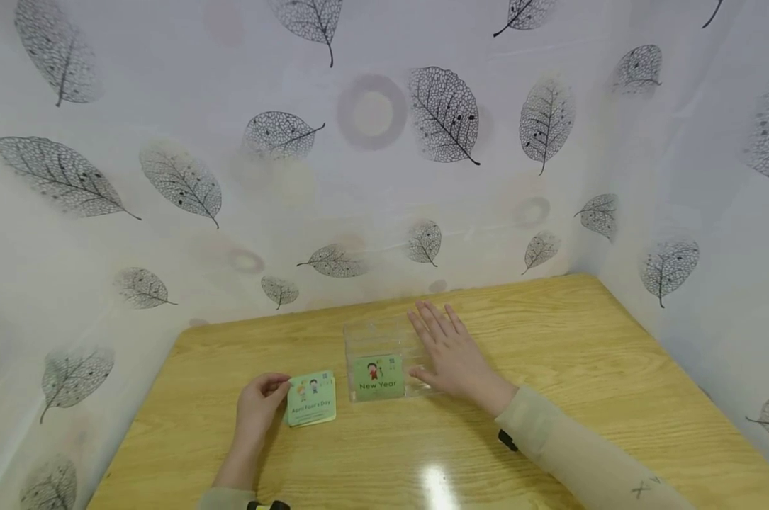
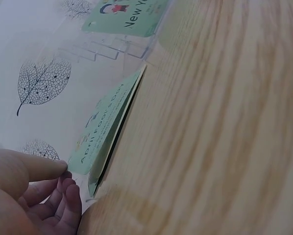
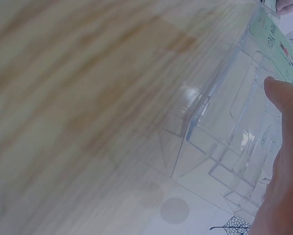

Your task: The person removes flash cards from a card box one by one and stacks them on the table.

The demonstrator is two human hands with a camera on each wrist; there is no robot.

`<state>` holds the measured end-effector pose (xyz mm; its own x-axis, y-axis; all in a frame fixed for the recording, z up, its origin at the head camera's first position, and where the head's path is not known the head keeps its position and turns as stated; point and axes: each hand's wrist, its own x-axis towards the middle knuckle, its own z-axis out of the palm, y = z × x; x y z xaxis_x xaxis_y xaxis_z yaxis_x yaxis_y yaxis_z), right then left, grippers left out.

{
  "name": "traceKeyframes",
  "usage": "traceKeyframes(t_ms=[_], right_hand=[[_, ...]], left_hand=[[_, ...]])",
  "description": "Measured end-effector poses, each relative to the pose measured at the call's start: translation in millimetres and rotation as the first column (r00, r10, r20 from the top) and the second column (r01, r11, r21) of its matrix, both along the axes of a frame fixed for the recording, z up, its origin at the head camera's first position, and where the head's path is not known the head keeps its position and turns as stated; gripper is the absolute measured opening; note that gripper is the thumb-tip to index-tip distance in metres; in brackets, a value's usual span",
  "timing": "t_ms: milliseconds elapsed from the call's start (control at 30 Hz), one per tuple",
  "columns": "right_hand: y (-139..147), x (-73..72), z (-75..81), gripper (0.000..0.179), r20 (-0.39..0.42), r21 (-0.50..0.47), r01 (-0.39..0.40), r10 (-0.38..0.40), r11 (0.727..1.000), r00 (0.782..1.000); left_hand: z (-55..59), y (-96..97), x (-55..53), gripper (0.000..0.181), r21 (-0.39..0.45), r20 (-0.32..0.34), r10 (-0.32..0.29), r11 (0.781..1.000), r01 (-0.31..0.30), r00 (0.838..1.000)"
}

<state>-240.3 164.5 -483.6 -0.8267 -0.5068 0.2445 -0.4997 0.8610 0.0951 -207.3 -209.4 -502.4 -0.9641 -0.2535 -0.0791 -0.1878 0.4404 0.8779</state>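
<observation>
Thumb and fingers of my left hand (image 1: pixel 258 405) pinch the corner of a green "April Fool's Day" card (image 1: pixel 312 405). That card tops a small stack on the table; in the left wrist view its near end is raised from the card (image 2: pixel 102 169) beneath. To the right stands a clear plastic card holder (image 1: pixel 373 338) with stepped compartments. A green "New Year" card (image 1: pixel 379 386) sits in its left front compartment. My right hand (image 1: pixel 456 360) rests over the holder's right side, fingers spread, thumb near the "New Year" card.
The wooden table (image 1: pixel 371 460) runs back to a wall covering (image 1: pixel 371 191) printed with leaves. A similar covering hangs along the right side. Light glares on the table's front part.
</observation>
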Motion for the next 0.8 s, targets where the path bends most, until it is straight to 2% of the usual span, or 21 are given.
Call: traceKeyframes(t_ms=[333,800], right_hand=[[-0.1,-0.2,0.3,0.105,0.005,-0.026,-0.008,0.008,1.0,1.0],[0.0,1.9,4.0,0.104,0.013,0.006,0.001,-0.001,1.0,1.0]], left_hand=[[1.4,0.1,0.6,0.023,0.015,-0.012,0.007,1.0,-0.007,1.0],[4.1,1.3,2.0,0.025,0.038,-0.004,-0.004,0.999,0.004,1.0]])
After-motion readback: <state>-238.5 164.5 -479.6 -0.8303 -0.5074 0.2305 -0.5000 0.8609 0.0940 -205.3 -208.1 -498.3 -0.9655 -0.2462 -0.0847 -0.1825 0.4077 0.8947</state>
